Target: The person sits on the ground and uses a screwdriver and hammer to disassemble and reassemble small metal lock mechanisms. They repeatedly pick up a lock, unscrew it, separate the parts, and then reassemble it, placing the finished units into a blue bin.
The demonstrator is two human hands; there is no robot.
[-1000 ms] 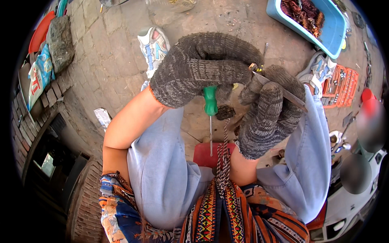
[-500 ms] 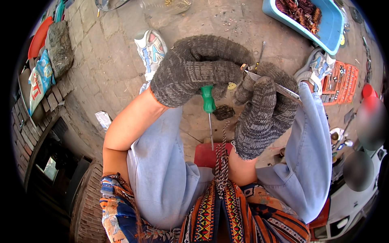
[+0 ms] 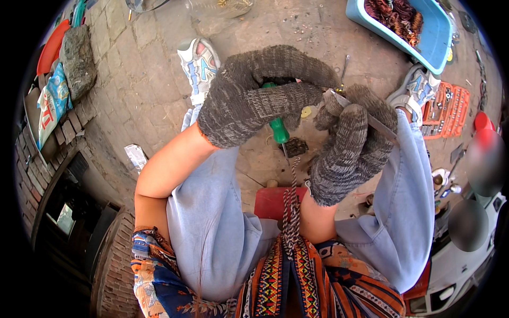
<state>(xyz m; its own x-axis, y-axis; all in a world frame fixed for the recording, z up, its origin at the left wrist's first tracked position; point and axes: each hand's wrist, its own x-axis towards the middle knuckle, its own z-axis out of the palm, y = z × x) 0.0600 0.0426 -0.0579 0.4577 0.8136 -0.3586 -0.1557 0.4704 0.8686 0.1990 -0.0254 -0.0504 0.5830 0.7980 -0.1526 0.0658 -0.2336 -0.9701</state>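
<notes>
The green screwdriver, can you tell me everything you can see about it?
The screwdriver has a shiny, plastic-looking green handle and a thin, metal-looking shaft. The gloved left hand holds it and hides the middle of the handle, so a bit of green peeks out above. It slants, shaft pointing back toward the person and slightly right. Its tip is hard to make out.

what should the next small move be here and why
Perhaps ease the left hand slightly back from the tip of the pointed metal tool in the right hand: the left fingers sit right beside that tip, and they also hold a green-handled screwdriver, so control may be harder.
</notes>
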